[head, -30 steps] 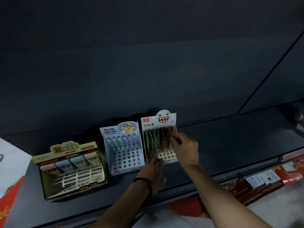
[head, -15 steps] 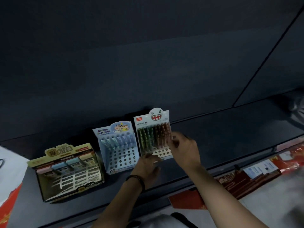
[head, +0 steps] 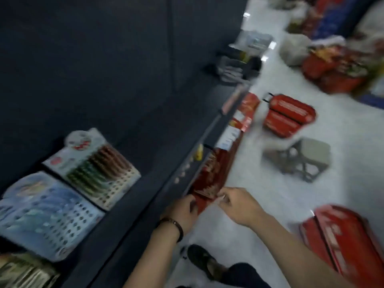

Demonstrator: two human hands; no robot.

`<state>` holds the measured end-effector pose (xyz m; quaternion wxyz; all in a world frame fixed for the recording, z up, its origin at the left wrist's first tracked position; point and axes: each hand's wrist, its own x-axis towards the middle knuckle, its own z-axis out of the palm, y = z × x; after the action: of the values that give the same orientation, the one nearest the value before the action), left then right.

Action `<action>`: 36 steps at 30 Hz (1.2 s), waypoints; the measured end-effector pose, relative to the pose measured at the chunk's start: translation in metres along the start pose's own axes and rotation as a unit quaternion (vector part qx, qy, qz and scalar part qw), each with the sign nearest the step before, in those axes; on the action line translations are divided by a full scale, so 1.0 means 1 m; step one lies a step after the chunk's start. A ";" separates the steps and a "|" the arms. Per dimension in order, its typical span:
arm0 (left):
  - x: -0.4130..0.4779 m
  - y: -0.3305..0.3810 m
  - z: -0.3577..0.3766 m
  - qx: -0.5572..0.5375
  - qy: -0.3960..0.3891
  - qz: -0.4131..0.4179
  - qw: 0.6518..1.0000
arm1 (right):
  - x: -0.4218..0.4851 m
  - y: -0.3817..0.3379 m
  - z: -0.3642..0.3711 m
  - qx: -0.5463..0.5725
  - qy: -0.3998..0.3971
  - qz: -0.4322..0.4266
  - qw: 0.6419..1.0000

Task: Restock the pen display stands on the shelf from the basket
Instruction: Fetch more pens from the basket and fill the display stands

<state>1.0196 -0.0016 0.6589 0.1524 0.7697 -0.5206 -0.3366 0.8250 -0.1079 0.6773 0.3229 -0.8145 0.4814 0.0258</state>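
Note:
The view is blurred by motion. Three pen display stands sit on the dark shelf (head: 145, 183) at the left: a white stand (head: 93, 169) with green and brown pens, a pale blue stand (head: 45, 213) with many bare holes, and a yellow stand (head: 20, 273) at the bottom corner. Both hands are off the shelf, in front of its front edge. My left hand (head: 182, 213), with a dark wristband, has curled fingers beside red packs (head: 209, 179) on the lower level. My right hand (head: 239, 204) is close by, its fingertips pinching a small pale thing (head: 222, 198). A red basket (head: 288, 115) lies on the floor.
More red baskets stand on the white floor at the lower right (head: 342, 235) and far right (head: 332, 67). A grey stool (head: 299, 159) is between them. My shoe (head: 203, 260) is below the hands. Dark items (head: 239, 65) sit far along the shelf.
The view has swung right and down. Both hands have left the white stand and come back past the shelf's front edge, meeting over the red packs.

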 end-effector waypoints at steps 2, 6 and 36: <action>-0.001 0.021 0.034 0.015 -0.051 0.041 0.998 | -0.051 0.045 0.005 0.019 0.011 0.087 0.996; -0.041 0.072 0.115 0.053 -0.176 0.112 0.977 | -0.180 0.126 0.033 0.052 0.007 0.242 0.969; -0.050 0.493 0.626 0.075 -0.410 0.053 0.908 | -0.467 0.658 -0.040 0.222 0.102 0.499 0.832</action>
<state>0.2401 -0.0872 0.5103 -0.1151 0.5447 -0.6009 -0.5736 0.0376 0.0130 0.5438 0.3873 -0.3683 0.8452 -0.0072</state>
